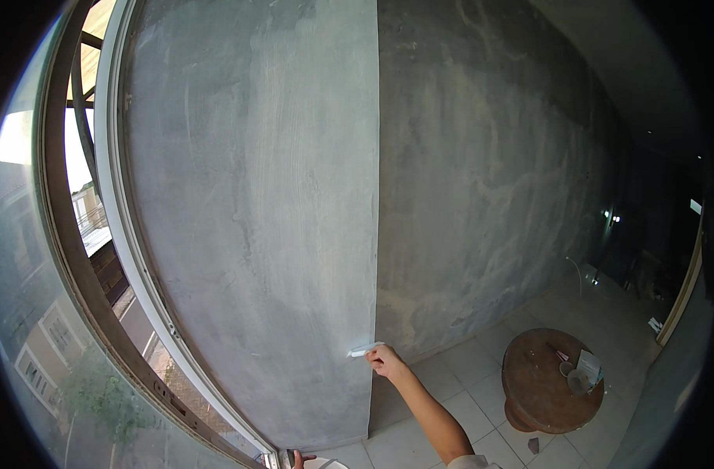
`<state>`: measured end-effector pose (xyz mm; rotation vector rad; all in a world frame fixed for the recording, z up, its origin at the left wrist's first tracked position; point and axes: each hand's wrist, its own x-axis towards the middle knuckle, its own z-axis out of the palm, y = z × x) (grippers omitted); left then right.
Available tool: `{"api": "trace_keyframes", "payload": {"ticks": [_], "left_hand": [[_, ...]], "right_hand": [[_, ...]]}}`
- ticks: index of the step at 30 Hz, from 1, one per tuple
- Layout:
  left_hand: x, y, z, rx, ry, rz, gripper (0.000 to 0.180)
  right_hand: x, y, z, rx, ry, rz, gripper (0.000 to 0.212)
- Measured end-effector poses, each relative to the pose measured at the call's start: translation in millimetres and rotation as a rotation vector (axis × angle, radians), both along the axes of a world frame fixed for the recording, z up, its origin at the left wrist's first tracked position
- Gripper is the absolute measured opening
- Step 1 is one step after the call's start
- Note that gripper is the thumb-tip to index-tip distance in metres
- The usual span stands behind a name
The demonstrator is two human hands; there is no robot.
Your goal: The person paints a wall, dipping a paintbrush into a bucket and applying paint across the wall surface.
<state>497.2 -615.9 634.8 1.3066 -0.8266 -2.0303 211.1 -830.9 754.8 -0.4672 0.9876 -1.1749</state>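
Observation:
My right hand is stretched out to the corner edge of the grey plastered wall. Its fingers are closed on a narrow white flat tool, which lies against the wall low down, beside the corner. Whether this is a brush or a scraper is too small to tell. At the lower edge only a bit of my left hand shows. Its fingers seem bent around something dark, mostly cut off by the picture's edge. A white rounded container is right beside it, showing just its upper part.
Left of the wall stands a white window frame with a glass pane. A round brown table carries a cup, papers and small tools. A dark chip lies on the tiled floor.

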Motion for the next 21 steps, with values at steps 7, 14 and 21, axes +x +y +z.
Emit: {"api": "trace_keyframes", "payload": {"ticks": [7, 14, 21], "left_hand": [[-29, -5, 43, -0.155, -0.035, 0.024, 0.079], [-50, -21, 77, -0.131, -0.084, 0.024, 0.073], [-57, -47, 109, -0.22, -0.032, 0.084, 0.069]], "right_hand": [[-7, 78, 173, -0.352, 0.032, 0.019, 0.015], [0, 83, 61, -0.401, 0.239, -0.117, 0.03], [-9, 121, -85, -0.128, 0.467, -0.006, 0.03]]}}
